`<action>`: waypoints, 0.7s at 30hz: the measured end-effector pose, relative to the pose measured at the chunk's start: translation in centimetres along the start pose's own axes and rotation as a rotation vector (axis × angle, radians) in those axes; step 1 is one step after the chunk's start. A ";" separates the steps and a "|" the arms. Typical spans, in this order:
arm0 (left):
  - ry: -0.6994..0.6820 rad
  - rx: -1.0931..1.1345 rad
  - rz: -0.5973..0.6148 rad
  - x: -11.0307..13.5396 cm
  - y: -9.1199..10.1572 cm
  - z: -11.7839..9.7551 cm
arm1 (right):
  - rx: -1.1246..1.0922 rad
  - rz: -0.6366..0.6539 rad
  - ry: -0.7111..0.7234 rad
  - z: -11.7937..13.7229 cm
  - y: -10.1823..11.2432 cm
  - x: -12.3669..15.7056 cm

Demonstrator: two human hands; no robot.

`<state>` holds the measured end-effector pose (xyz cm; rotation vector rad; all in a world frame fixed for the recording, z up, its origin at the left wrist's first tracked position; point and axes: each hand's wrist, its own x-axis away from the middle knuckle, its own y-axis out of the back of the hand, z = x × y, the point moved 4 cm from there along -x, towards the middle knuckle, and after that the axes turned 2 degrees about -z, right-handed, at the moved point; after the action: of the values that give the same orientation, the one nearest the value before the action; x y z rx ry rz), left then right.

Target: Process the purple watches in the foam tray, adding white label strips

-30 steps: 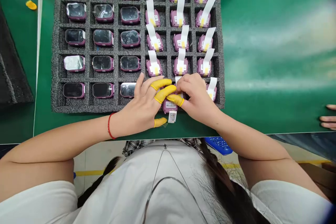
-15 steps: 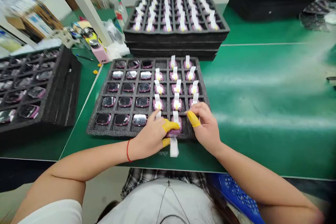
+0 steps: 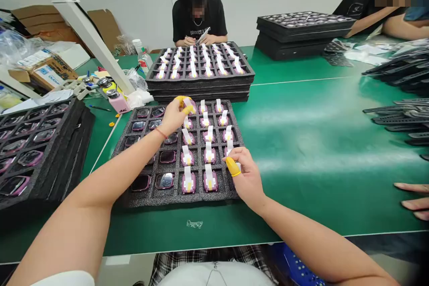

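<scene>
My left hand (image 3: 172, 118), with yellow finger cots, reaches to the far row of a black foam tray (image 3: 157, 202). It is closed on a purple watch case (image 3: 190, 104) with a white strip, over a far-row compartment. My right hand (image 3: 248, 179) rests by the tray's near right corner, thumb in a yellow finger cot (image 3: 233, 166) pressed to the fingers; whatever is between them is hidden. Purple cases with white strips, such as this near-row watch case (image 3: 211, 182), fill the right columns. Dark-screened watches (image 3: 164, 181) lie in the left columns, partly behind my left forearm.
Stacked trays (image 3: 201, 86) of strip-bearing cases stand behind, and another tray stack (image 3: 63, 161) stands left. Watch straps (image 3: 402, 116) lie at right, near another person's hand (image 3: 415, 201). A pink bottle (image 3: 118, 103) and a lamp post (image 3: 110, 62) are back left. A co-worker (image 3: 200, 20) sits opposite.
My left hand has moved from the tray's near edge to its far row, now with a watch case there. The near-row case it held lies in its compartment. The view has tilted up.
</scene>
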<state>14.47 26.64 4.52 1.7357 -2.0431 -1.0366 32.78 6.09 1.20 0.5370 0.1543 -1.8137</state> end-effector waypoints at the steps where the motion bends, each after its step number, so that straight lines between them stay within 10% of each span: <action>1: 0.024 -0.061 -0.013 -1.9 0.0 1.0 | 0.008 0.006 -0.003 -0.1 -0.1 0.0; 6: 0.071 -0.306 0.167 -6.8 -0.7 3.5 | 0.053 0.034 -0.033 -0.4 -0.3 -0.1; 21: 0.030 -0.573 0.281 -6.3 3.4 4.3 | 0.077 0.124 -0.027 0.4 -0.8 -0.2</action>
<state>10.85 34.15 5.24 1.1333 -1.6768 -1.3190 31.94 6.41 1.54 0.5633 0.0319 -1.7101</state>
